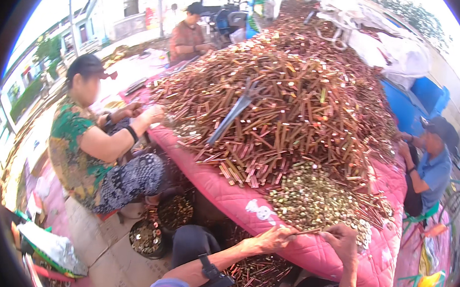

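Fingers pinched, my left hand grips one end of a thin reddish-brown stick. The other end is in the closed fingers of my right hand. Between them the stick runs roughly level over the near edge of a pink quilted cloth. Just beyond my hands lies a heap of small, pale greenish-yellow discs. Behind that rises a large mound of similar reddish-brown sticks. A blue-grey hand rake lies on the mound, its prongs pointing away.
Dark buckets of discs and small pieces stand at the lower left. More sticks lie below the cloth's edge. Seated people work at the left, far side and right. A blue bin stands at the right.
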Demonstrator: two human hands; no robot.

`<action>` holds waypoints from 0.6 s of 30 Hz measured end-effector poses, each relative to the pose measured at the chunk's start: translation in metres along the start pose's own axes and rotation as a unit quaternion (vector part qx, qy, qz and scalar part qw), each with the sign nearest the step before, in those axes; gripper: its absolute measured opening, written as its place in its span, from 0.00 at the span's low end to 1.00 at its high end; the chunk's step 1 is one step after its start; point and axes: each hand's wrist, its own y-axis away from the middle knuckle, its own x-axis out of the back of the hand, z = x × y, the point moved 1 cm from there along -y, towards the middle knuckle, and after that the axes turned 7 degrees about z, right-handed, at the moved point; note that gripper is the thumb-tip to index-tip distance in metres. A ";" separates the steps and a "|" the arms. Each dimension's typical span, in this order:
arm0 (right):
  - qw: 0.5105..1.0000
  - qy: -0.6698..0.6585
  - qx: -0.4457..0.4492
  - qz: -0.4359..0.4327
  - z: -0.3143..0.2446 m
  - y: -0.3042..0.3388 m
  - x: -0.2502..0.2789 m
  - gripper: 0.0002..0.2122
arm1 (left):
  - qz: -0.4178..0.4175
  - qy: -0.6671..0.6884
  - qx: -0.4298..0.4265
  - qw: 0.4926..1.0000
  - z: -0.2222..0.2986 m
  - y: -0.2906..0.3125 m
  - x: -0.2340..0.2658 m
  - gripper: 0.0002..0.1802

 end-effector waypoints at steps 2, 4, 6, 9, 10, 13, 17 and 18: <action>1.000 -0.016 -0.006 0.005 0.014 0.001 0.003 0.07 | 0.064 -0.038 -0.063 0.995 0.003 -0.002 -0.001 0.22; 0.999 -0.035 -0.027 0.018 0.014 0.003 0.006 0.07 | -0.146 0.032 0.136 0.979 0.031 -0.019 0.024 0.25; 0.999 -0.038 -0.020 0.018 0.017 -0.001 0.001 0.07 | -0.166 0.040 0.161 0.972 0.024 -0.019 0.025 0.26; 0.999 -0.021 -0.025 0.033 0.010 -0.001 0.001 0.08 | -0.143 0.029 0.122 0.982 0.020 -0.013 0.025 0.26; 0.999 -0.021 -0.017 0.018 0.010 -0.003 -0.001 0.08 | -0.133 0.049 0.157 0.977 0.027 -0.013 0.030 0.25; 1.000 -0.021 -0.020 0.008 0.010 -0.005 0.001 0.08 | -0.073 0.062 0.106 0.990 0.022 -0.010 0.027 0.23; 1.000 -0.004 0.002 -0.019 0.013 -0.002 0.004 0.09 | -0.054 0.038 0.089 0.994 0.029 -0.015 0.026 0.18; 1.000 0.006 -0.014 -0.022 0.011 -0.001 0.005 0.10 | -0.059 0.037 0.100 0.993 0.029 -0.015 0.026 0.14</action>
